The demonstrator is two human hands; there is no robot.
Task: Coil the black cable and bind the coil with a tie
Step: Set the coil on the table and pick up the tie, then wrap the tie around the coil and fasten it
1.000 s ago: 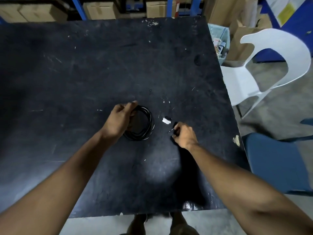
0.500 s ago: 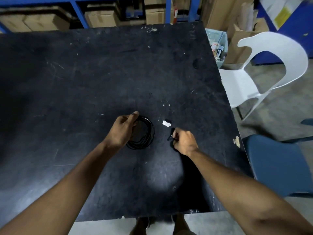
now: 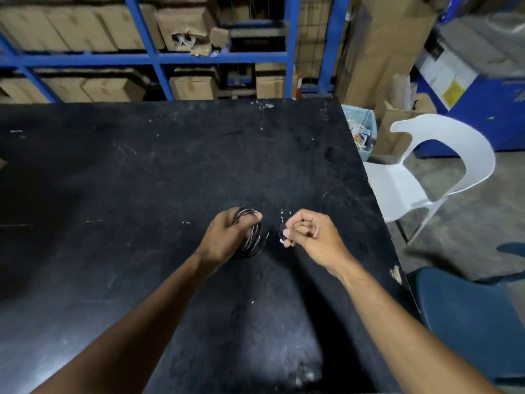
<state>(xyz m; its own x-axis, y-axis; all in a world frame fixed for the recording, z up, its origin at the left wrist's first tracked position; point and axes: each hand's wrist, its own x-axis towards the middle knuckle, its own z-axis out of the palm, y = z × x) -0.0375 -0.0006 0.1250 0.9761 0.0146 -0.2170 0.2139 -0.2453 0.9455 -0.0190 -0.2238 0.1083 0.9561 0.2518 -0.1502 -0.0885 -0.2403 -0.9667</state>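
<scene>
Yellow label [image 3: 453, 91] on blue cabinet — print perhaps too blurred.

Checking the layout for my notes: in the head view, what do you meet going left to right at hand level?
left hand → black cable coil → right hand → white chair

white chair [image 3: 443, 169] beside black table [image 3: 142, 180]; blue shelving [image 3: 153, 58] behind.

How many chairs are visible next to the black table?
2. A white chair stands beside the table's right edge, toward the far end. A blue chair stands nearer, by the right front corner, partly cut off. Others may be out of view.
</scene>
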